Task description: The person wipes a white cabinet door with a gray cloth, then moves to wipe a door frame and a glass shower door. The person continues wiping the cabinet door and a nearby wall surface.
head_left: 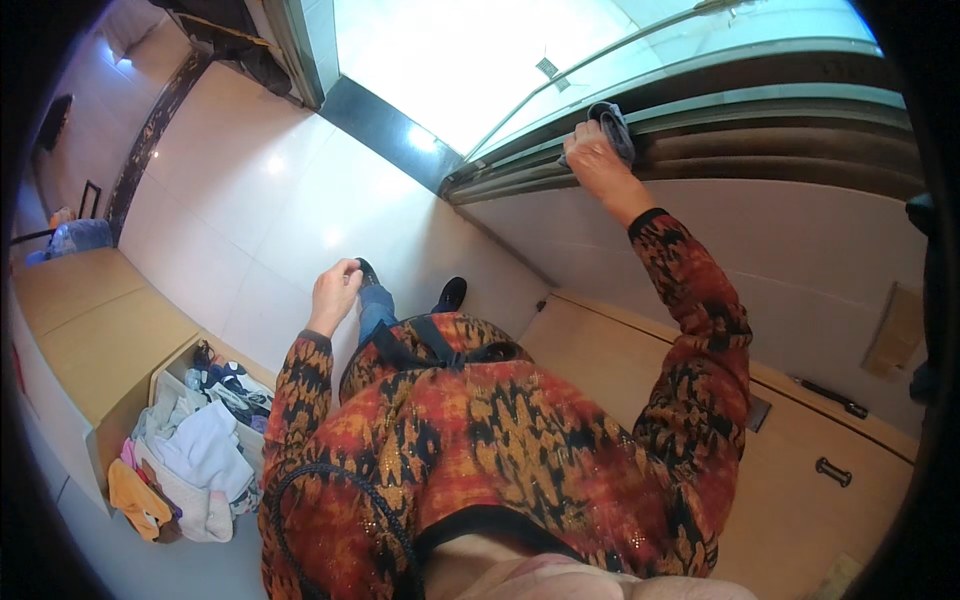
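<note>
My right hand [597, 160] is stretched out to the upper right, its fingers wrapped round a grey cloth [618, 133]. The cloth presses against the dark brown sliding frame [770, 150], which runs along the wall top below a glass pane [800, 50]. Over the floor in front of my body hovers my left hand [334, 298], fingers curled in, with nothing showing between them. Both arms wear patterned red, orange and black sleeves.
At the left, a light wooden cabinet [100, 330] has a drawer pulled out, heaped with clothes [205, 445]. A wooden top [620, 385] with small dark objects lies at the right. My shoes [452, 292] stand on glossy pale tiles [230, 190]. A dark threshold [375, 118] crosses the doorway.
</note>
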Motion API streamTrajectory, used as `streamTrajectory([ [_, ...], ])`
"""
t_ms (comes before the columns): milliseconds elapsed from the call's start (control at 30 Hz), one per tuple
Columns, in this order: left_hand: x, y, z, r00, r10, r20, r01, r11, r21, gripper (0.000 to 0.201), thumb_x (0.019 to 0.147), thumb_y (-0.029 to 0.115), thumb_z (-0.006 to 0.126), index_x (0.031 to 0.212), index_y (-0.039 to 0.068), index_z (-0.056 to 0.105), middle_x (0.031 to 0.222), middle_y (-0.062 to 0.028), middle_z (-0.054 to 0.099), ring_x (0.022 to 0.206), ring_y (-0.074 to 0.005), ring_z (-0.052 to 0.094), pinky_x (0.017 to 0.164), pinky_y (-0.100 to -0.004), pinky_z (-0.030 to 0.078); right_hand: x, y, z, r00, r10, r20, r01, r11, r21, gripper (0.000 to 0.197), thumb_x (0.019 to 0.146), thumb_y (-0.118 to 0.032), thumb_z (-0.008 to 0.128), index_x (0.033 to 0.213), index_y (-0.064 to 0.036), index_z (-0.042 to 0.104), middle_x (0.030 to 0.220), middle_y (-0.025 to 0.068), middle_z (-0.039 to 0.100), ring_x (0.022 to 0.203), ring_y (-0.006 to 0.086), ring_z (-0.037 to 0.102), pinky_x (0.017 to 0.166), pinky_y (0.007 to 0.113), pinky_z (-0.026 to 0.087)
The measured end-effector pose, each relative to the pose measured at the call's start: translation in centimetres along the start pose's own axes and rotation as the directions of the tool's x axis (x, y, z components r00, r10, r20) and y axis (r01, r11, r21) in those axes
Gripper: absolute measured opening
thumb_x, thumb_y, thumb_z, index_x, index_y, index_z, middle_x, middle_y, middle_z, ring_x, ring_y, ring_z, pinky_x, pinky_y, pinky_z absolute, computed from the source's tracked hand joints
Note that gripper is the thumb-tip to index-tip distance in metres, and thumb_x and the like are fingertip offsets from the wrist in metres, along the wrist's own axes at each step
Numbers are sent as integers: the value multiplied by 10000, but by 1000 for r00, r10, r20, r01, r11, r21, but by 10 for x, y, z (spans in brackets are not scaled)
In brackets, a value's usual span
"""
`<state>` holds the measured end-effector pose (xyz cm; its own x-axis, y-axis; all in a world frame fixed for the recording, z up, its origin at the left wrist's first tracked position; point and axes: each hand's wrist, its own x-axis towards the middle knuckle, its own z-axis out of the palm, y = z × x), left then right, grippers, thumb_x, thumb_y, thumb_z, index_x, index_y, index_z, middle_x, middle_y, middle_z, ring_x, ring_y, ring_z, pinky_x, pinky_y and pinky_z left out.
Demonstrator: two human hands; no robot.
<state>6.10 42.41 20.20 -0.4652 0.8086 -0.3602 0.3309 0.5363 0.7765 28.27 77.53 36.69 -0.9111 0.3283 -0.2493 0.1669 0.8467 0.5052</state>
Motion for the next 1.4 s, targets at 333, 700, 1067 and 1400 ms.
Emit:
streamTrajectory([
  [333, -9, -18, 6, 999, -29, 17, 31, 993, -115, 222, 813, 196, 551, 956, 38, 613, 867, -146, 651, 797, -257, 643, 704, -342, 491, 3, -16, 62, 985, -34, 171, 69, 976, -205, 128, 710, -67, 538, 820, -32, 592, 817, 109, 588, 853, 231, 546, 754, 296, 426],
  [700, -14, -100, -26, 980, -192, 53, 198, 968, -156, 269, 822, 196, 540, 971, -20, 599, 912, -169, 643, 851, -264, 623, 748, -335, 480, 25, -28, 34, 950, 68, 303, -36, 993, -110, 171, 717, -86, 595, 880, -37, 584, 892, 122, 582, 902, 248, 535, 767, 313, 431],
  [1067, -11, -112, -39, 922, -379, 81, 374, 816, -441, 245, 836, 142, 533, 986, -46, 581, 826, -108, 638, 672, -146, 608, 629, -253, 480, 18, -39, 37, 962, 88, 259, -44, 984, -171, 124, 690, -69, 584, 809, -41, 562, 789, 123, 564, 817, 245, 540, 724, 330, 428],
  [1400, -15, -109, -46, 925, -379, -19, 291, 740, -607, 188, 846, 118, 538, 939, -39, 581, 805, -97, 626, 649, -135, 597, 610, -250, 488, -2, -89, 111, 885, 138, 445, -183, 981, 59, 288, 822, -121, 468, 1072, 6, 534, 1159, 248, 495, 1149, 358, 437, 963, 387, 340],
])
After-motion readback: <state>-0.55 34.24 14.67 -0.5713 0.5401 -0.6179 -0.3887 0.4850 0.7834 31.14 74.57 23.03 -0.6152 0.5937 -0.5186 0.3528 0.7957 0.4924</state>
